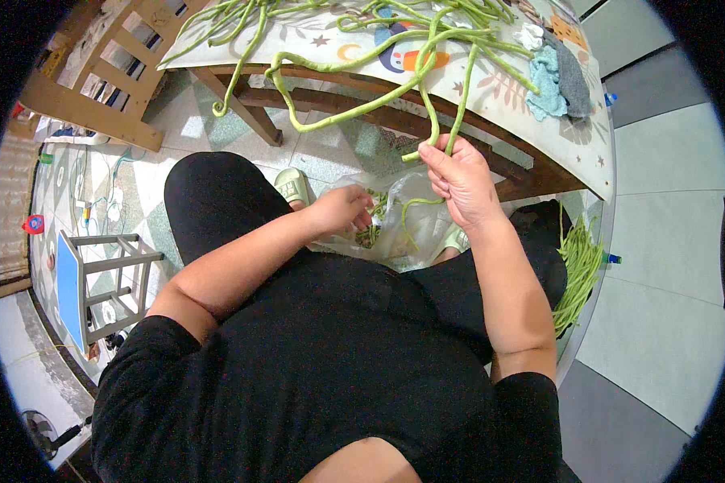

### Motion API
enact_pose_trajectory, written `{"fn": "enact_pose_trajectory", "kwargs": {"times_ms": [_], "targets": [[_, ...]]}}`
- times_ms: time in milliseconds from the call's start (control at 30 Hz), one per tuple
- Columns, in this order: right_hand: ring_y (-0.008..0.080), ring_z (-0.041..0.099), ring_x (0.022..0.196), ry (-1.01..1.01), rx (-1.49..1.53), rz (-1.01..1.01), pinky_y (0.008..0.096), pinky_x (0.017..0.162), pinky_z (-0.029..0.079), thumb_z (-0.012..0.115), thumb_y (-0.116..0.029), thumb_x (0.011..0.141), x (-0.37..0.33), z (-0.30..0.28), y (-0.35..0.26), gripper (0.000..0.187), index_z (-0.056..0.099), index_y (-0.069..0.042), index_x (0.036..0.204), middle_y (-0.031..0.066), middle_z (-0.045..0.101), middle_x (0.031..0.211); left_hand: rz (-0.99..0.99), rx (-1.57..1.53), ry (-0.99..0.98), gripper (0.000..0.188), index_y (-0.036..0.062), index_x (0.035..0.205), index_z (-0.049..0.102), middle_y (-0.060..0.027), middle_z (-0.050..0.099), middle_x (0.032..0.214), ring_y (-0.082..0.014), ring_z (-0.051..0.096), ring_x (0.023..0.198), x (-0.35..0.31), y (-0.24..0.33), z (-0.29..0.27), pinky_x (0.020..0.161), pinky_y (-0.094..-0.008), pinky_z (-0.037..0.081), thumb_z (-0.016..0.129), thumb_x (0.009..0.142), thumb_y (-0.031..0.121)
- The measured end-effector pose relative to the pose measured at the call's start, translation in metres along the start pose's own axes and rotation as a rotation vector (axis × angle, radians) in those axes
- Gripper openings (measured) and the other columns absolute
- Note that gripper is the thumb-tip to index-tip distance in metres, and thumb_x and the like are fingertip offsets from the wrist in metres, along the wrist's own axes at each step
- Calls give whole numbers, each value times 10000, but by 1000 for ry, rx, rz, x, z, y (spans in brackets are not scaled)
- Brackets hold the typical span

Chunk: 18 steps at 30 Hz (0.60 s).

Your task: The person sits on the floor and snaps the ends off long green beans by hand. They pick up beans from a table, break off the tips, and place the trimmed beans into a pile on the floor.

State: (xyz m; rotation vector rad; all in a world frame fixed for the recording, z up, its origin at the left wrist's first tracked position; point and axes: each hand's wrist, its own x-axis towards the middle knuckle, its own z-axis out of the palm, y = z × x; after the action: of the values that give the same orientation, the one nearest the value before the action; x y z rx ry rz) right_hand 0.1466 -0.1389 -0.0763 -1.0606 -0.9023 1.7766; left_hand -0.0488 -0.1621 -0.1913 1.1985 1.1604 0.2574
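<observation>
Near the brown wooden table (pixel 242 105), the right hand (pixel 463 181) has thumb and fingertips pinched on skinny pale-green long beans (pixel 461 109) that trail back up onto the tabletop. Left hand (pixel 346 211) is loosely curled by a see-through plastic bag (pixel 395 237); can't tell if it's holding anything. Short green bits (pixel 373 233) look to be in there, so I'd guess some are done. Loads left though: more beans on the white patterned tablecloth (pixel 576 149), plus a big green bundle (pixel 580 270) off to the right.
</observation>
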Motion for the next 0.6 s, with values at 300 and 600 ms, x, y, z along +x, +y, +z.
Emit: {"fn": "enact_pose_trajectory", "kwargs": {"times_ms": [300, 600], "targets": [[6, 318, 410, 6, -35, 35, 149, 366, 220, 581, -115, 789, 0, 0, 1, 125, 458, -94, 790, -58, 419, 595, 352, -261, 514, 230, 42, 916, 586, -71, 591, 940, -186, 543, 870, -9, 8, -32, 786, -292, 407, 440, 864, 212], [24, 320, 418, -57, -50, -10, 160, 364, 217, 531, -169, 829, -4, -2, 7, 185, 448, -104, 677, -36, 406, 542, 880, -286, 828, 173, 29, 993, 503, -11, 546, 872, -58, 490, 738, -64, 99, -88, 640, -192, 401, 503, 848, 124]]}}
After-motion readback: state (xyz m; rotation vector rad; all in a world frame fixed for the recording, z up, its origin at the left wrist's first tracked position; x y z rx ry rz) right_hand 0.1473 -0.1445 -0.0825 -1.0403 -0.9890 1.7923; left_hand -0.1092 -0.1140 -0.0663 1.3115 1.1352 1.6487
